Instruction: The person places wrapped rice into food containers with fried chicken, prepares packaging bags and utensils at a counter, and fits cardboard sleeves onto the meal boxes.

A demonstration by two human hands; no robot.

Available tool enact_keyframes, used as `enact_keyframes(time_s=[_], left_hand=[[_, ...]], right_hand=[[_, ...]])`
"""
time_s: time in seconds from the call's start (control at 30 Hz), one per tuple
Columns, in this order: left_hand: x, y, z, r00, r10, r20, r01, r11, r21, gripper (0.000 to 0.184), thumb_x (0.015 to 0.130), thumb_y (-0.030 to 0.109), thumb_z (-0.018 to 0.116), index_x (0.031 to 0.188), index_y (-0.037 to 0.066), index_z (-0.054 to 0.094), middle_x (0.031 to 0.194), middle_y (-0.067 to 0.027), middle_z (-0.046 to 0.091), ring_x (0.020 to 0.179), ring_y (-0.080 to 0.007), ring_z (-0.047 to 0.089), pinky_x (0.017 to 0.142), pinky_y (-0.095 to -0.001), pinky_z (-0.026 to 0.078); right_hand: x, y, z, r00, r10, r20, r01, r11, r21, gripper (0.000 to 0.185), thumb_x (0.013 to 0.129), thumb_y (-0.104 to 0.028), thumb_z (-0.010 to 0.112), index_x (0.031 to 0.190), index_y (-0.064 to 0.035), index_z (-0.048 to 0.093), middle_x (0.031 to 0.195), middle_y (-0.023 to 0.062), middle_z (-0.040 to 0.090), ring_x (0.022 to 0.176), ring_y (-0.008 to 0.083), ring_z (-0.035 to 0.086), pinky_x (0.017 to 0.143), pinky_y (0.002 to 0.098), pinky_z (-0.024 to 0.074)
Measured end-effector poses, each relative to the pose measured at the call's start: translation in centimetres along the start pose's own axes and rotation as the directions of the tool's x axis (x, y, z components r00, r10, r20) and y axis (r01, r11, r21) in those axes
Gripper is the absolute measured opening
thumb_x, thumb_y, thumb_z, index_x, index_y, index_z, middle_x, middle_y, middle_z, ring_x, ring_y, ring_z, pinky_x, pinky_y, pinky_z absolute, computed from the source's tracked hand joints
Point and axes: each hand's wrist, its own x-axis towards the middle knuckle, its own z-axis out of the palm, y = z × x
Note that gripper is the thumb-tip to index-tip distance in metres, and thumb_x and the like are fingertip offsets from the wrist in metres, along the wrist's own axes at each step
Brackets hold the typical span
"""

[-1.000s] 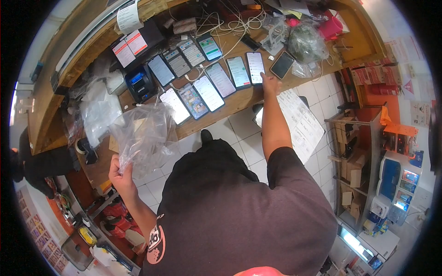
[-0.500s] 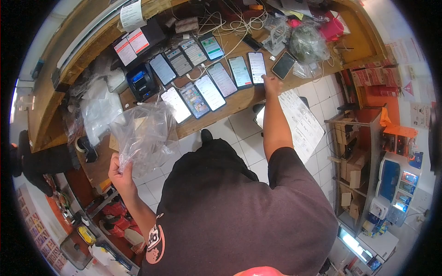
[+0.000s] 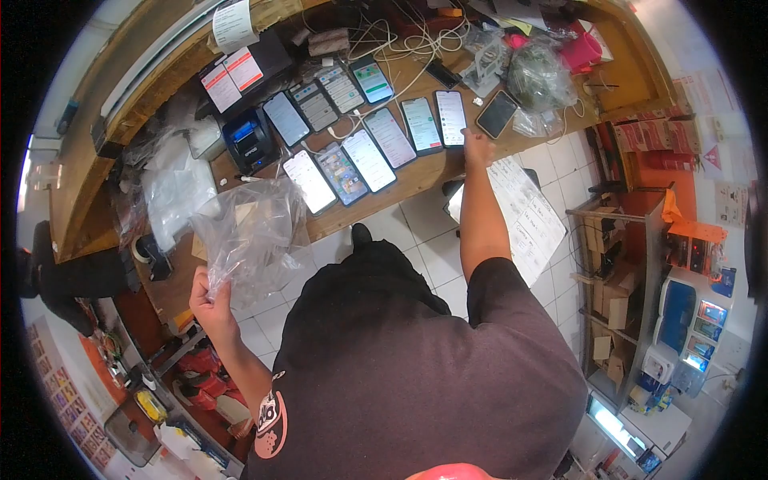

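Note:
My left hand (image 3: 210, 298) is closed on a clear plastic bag (image 3: 252, 232), which hangs crumpled in front of the desk's left part. My right hand (image 3: 479, 150) is at the desk's front edge with its fingers curled; a fingertip touches the lower edge of a lit phone (image 3: 450, 118). Just left of that phone lies another lit phone (image 3: 422, 126). To its right is a dark-screened phone (image 3: 497, 114). More phones lie in rows leftward, among them one with app icons (image 3: 342, 174) and one with a white screen (image 3: 310, 182).
A small black printer (image 3: 248, 142) stands left of the phones. White cables (image 3: 408, 44) tangle behind them. A pink cup (image 3: 581, 51) and plastic wrapping (image 3: 540, 72) sit at the right. Handwritten sheets (image 3: 520, 220) lie below my right forearm. A shelf (image 3: 612, 300) stands at right.
The view has shifted slightly. My left hand keeps hold of the plastic bag, and my right hand stays by the same lit phone.

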Motion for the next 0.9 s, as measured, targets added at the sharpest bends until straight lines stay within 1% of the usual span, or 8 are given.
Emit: enact_keyframes(time_s=[0.47,0.57,0.7,0.73,0.77,0.8,0.83,0.9], left_hand=[[0.1,0.0,-0.1,1.000,0.019,0.003,-0.019,1.000,-0.003,0.027,0.080,-0.002,0.063,0.073,0.008,0.040,0.081,0.0015,0.041,0.077,-0.0089,0.038,0.074,-0.0224,0.029],[0.1,0.1,-0.2,1.000,0.017,-0.002,-0.017,1.000,-0.008,0.026,0.080,-0.001,0.063,0.073,0.008,0.040,0.081,0.0015,0.041,0.076,-0.0089,0.038,0.073,-0.0221,0.029],[0.1,0.9,0.4,1.000,-0.010,-0.004,0.010,0.998,-0.062,0.022,0.080,0.004,0.065,0.075,0.008,0.044,0.079,0.0030,0.043,0.072,-0.0072,0.039,0.068,-0.0204,0.030],[0.0,1.1,0.5,0.999,-0.035,0.001,0.035,0.996,-0.087,0.020,0.080,0.005,0.065,0.075,0.008,0.045,0.079,0.0034,0.044,0.071,-0.0066,0.040,0.067,-0.0200,0.031],[-0.1,1.4,0.8,0.999,-0.033,0.001,0.032,0.994,-0.101,0.019,0.080,0.006,0.066,0.077,0.007,0.047,0.079,0.0038,0.046,0.071,-0.0060,0.041,0.066,-0.0197,0.032],[-0.1,1.7,1.1,0.999,-0.031,0.005,0.032,0.993,-0.114,0.017,0.080,0.008,0.066,0.078,0.007,0.049,0.079,0.0041,0.047,0.070,-0.0055,0.042,0.065,-0.0193,0.032],[-0.2,2.0,1.5,1.000,-0.028,0.011,0.029,0.991,-0.128,0.016,0.080,0.009,0.066,0.079,0.007,0.050,0.079,0.0045,0.048,0.070,-0.0049,0.043,0.064,-0.0190,0.033],[-0.5,2.8,2.2,0.999,-0.032,0.043,0.041,0.974,-0.223,0.014,0.081,0.008,0.066,0.081,0.006,0.052,0.080,0.0046,0.050,0.071,-0.0046,0.044,0.066,-0.0190,0.035]], right_hand=[[0.6,0.3,0.4,0.999,-0.006,0.039,0.005,1.000,0.009,0.048,0.067,-0.055,0.073,0.099,-0.0201,0.070,0.116,0.0144,0.057,0.114,0.0341,0.055,0.101,0.0506,0.0360],[1.7,1.2,1.1,1.000,0.029,0.005,-0.029,0.968,0.248,0.041,0.071,-0.045,0.075,0.100,-0.0168,0.069,0.108,0.0146,0.059,0.106,0.0309,0.058,0.098,0.0457,0.0404],[-2.7,0.0,3.5,0.940,-0.327,-0.096,0.312,0.716,0.625,0.029,0.080,-0.014,0.074,0.107,-0.0100,0.065,0.099,0.0052,0.064,0.091,0.0184,0.060,0.081,0.0323,0.0493],[-9.7,-3.5,-1.0,0.891,-0.372,0.260,0.070,0.679,0.731,0.041,0.080,-0.013,0.076,0.118,-0.0112,0.058,0.107,0.0067,0.061,0.091,0.0185,0.058,0.081,0.0334,0.0499],[-16.3,-6.1,-4.0,0.756,-0.547,0.359,0.146,0.675,0.723,0.049,0.081,-0.016,0.076,0.125,-0.0124,0.053,0.119,0.0080,0.058,0.101,0.0187,0.057,0.088,0.0342,0.0490],[-19.6,-6.6,-4.2,0.382,-0.883,0.273,0.407,0.426,0.808,0.066,0.076,-0.020,0.081,0.134,-0.0128,0.049,0.128,0.0089,0.056,0.113,0.0215,0.054,0.098,0.0371,0.0450],[-24.6,-8.5,-7.5,0.082,-0.956,0.282,0.405,0.291,0.867,0.087,0.067,-0.022,0.087,0.142,-0.0126,0.043,0.132,0.0079,0.055,0.119,0.0253,0.053,0.104,0.0399,0.0403],[-29.7,-7.9,-4.6,-0.057,-0.965,0.255,0.403,0.212,0.890,0.090,0.063,-0.019,0.087,0.142,-0.0112,0.043,0.129,0.0073,0.057,0.117,0.0252,0.054,0.104,0.0387,0.0396]])
